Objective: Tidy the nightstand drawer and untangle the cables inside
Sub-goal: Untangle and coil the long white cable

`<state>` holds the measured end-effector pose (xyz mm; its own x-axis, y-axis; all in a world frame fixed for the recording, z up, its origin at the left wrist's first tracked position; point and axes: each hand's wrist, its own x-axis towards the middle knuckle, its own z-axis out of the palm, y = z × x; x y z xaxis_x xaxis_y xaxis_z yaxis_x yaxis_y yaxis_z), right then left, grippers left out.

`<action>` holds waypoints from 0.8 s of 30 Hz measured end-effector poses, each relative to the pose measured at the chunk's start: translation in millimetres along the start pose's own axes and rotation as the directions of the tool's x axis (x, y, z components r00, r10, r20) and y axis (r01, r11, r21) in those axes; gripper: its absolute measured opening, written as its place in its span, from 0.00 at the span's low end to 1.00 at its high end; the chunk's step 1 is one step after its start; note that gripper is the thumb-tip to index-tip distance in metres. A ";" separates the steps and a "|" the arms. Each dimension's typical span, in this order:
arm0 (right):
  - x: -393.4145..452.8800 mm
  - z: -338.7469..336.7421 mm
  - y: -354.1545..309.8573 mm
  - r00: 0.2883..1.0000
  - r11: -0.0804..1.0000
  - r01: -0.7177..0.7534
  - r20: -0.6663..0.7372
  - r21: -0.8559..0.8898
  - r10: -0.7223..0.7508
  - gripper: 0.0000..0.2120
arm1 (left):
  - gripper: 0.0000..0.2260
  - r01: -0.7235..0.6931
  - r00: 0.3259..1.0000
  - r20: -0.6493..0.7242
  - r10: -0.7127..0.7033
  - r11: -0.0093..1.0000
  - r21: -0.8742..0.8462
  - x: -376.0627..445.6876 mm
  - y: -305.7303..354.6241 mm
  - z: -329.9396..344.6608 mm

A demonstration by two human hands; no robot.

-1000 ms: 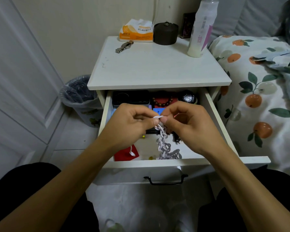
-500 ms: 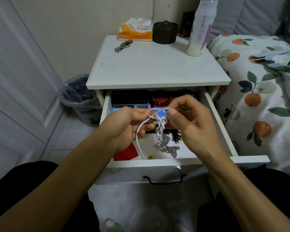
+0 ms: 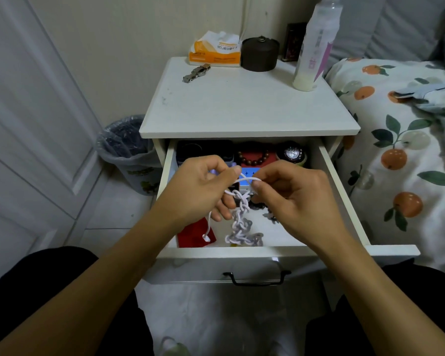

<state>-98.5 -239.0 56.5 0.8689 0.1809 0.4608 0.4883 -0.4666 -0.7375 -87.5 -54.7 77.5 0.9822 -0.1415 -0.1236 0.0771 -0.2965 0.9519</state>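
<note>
Above the open white drawer (image 3: 342, 186) I hold a white cable (image 3: 239, 222) knotted into a chain-like braid. My left hand (image 3: 201, 191) grips its upper strands, and a loose end with a plug hangs down past it onto a red pouch (image 3: 193, 236). My right hand (image 3: 293, 196) pinches a loop of the cable at the top of the braid. The braid's lower end lies coiled on the drawer floor near the front wall. Farther back in the drawer lie a black box (image 3: 203, 150), a bead bracelet (image 3: 254, 158) on a red box, and a wristwatch (image 3: 292, 153).
On the nightstand top (image 3: 242, 106) stand a tissue pack (image 3: 215, 51), a dark round jar (image 3: 260, 54), a tall white bottle (image 3: 315, 44) and a metal watch strap (image 3: 196, 72). A lined waste bin (image 3: 129, 152) sits to the left, a fruit-print bed (image 3: 401, 150) to the right.
Both hands rose from the drawer and drew apart a little. A link at the top of the braid has come loose, and a free cable end now hangs below my left hand.
</note>
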 end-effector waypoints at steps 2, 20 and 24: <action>-0.2 2.4 -0.2 0.989 0.979 -0.134 -0.040 0.156 0.141 0.02 | 0.12 0.014 0.995 -0.100 -0.021 0.997 -0.072 3.5 -3.6 -0.2; 7.5 8.5 18.4 0.889 0.928 -0.364 -0.268 0.074 0.370 0.12 | 0.08 0.026 0.964 -0.264 0.000 0.995 0.095 10.0 -14.5 7.7; 5.3 -0.1 24.8 0.991 0.892 -0.128 -0.080 -0.433 0.103 0.08 | 0.06 -0.002 0.963 -0.267 0.039 0.991 0.135 9.4 -17.0 10.0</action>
<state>-81.8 -249.7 40.7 0.9054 0.0623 0.4200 0.2893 -0.8145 -0.5029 -81.3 -60.4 57.4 0.9944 0.1050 -0.0073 0.0511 -0.4209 0.9056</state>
